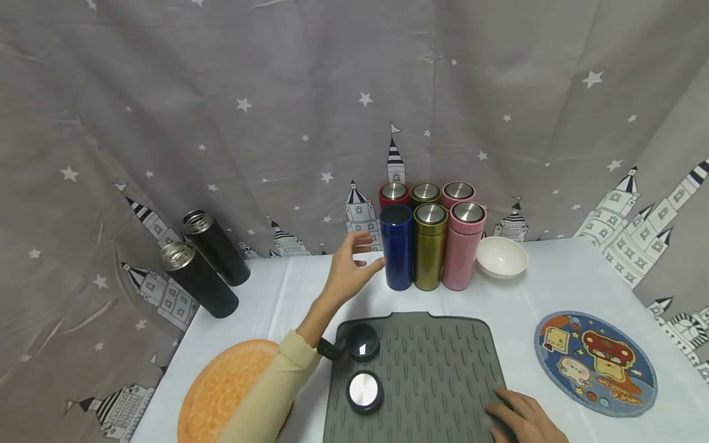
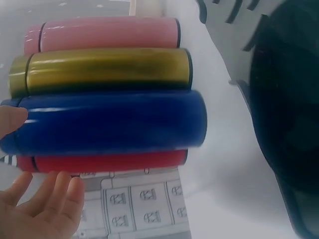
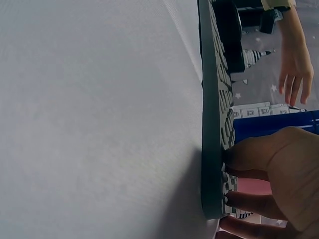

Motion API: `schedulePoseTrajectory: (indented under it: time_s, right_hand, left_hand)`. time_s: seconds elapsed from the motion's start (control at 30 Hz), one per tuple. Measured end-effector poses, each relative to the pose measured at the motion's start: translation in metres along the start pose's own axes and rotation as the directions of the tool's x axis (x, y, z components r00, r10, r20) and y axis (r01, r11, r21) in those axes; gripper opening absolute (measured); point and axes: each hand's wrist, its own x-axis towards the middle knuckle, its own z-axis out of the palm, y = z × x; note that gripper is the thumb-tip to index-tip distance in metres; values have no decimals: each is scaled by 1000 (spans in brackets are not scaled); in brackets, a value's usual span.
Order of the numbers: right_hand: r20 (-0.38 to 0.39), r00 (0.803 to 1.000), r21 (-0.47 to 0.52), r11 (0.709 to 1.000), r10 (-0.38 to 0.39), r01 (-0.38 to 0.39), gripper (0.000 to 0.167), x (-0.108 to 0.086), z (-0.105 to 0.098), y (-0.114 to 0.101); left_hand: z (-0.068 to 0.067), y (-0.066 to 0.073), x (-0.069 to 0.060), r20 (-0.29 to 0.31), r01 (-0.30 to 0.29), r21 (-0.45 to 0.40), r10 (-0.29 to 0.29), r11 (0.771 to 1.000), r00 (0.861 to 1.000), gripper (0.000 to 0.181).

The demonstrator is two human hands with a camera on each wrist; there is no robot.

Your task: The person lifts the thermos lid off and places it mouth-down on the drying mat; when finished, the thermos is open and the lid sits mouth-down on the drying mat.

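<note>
My left hand reaches beside the blue flask, thumb and fingers spread around its upper left side. In the left wrist view the thumb overlaps the blue flask's cap end; whether it touches cannot be told. Next to it stand a gold flask and a pink flask, with red, second gold and second pink flasks behind. My right hand rests with bent fingers at the right edge of the grey ridged mat. A dark shape under it is partly hidden.
On the mat lie a silver-topped lid and a black round lid. Two black bottles with uncovered mouths, a front one and a rear one, stand at left. Also around: white bowl, orange round mat, cartoon mat.
</note>
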Motion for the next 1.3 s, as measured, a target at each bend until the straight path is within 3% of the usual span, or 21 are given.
schedulePoseTrajectory:
  time_s: [0.2, 0.4, 0.63, 0.87, 0.97, 1.07, 1.2, 1.3]
  right_hand:
    - [-9, 999, 6, 999, -33, 33, 29, -1, 3, 6]
    - [-60, 997, 1, 999, -40, 40, 32, -1, 6, 6]
    - [-113, 993, 19, 999, -30, 32, 32, 3, 6, 1]
    - [-122, 992, 12, 999, -29, 30, 32, 1, 7, 3]
    - [-75, 997, 32, 999, 10, -7, 29, 2, 5, 1]
    - [24, 997, 67, 995, 71, -73, 24, 3, 1, -1]
    - [158, 977, 100, 982, 144, -161, 24, 7, -5, -4]
    - [228, 954, 116, 967, 196, -227, 27, 11, -12, -5]
  left_hand:
    - [18, -2, 14, 4, 20, -18, -20, 1000, 1000, 77]
    - [32, -3, 22, -8, 43, -5, -43, 999, 999, 78]
    - [38, -4, 28, -81, 76, 31, -73, 997, 994, 78]
    - [40, -7, 25, -68, 53, 137, -44, 989, 997, 72]
    - [38, -8, 20, -57, -8, 112, 15, 994, 998, 67]
    - [37, -9, 13, -67, -64, 66, 68, 996, 995, 70]
    - [36, -7, 0, -97, -96, -3, 96, 995, 991, 75]
    - [35, -2, -10, -94, -97, -103, 87, 990, 992, 75]
